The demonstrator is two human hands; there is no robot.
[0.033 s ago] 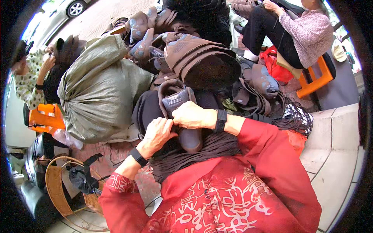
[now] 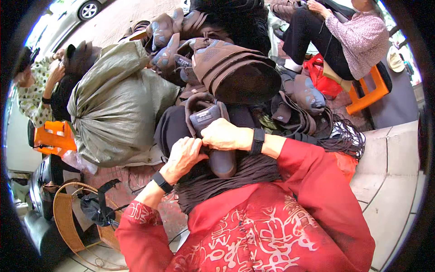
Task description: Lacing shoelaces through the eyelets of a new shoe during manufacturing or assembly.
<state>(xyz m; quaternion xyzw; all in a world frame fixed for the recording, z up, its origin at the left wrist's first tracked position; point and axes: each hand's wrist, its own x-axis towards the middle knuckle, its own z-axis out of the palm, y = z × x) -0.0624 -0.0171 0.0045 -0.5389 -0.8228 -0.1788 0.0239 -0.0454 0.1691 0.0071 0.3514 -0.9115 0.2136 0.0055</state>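
A brown shoe upper (image 2: pixel 222 164) lies across my lap, its rounded toe toward me and its padded collar away. The dark tongue with a printed label (image 2: pixel 205 117) stands up inside the opening. My left hand (image 2: pixel 183 156) is closed at the left edge of the upper, fingertips pinched together. From the right, my right hand (image 2: pixel 225 135) is closed over the throat just below the tongue. The fingertips of both hands nearly meet, and any lace between them is hidden. Under the shoe, a bundle of dark laces (image 2: pixel 231 183) spreads over my lap.
Stacked brown shoe uppers (image 2: pixel 235 68) rise just beyond my hands. A bulging grey-green sack (image 2: pixel 118 109) stands left, near a wicker chair (image 2: pixel 67 217). More laces (image 2: pixel 346 140) lie at right. Two other people sit nearby, by orange stools (image 2: pixel 54 138) left and right.
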